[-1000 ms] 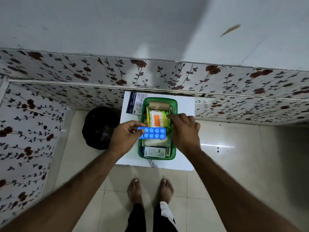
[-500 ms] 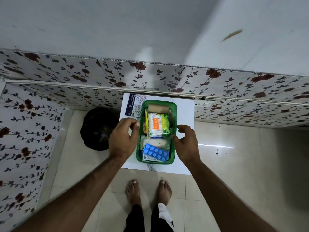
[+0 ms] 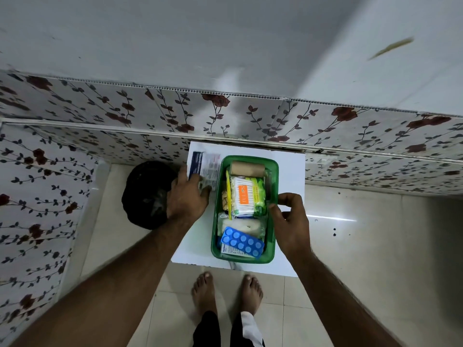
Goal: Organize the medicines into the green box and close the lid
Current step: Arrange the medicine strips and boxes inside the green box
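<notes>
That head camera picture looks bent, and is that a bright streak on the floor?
Head view: the wide-angle lens bows the floral wall panel and stretches both forearms toward the corners; a white glare streak lies on the glossy floor tiles right of the white table; light is dim and soft; the left hand and the packet it touches look slightly smeared, the green box sharper.

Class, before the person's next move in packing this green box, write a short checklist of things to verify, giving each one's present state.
1. Blue blister pack inside green plastic box: ok.
2. Cotton-bud packet inside: ok.
3. Every medicine packed: not ok; printed white-and-blue packet lies outside, on the white table.
4. Left hand on that packet: ok.
5. Right hand steadying the box: cannot tell.
6. Lid closed: not ok; none visible.
</notes>
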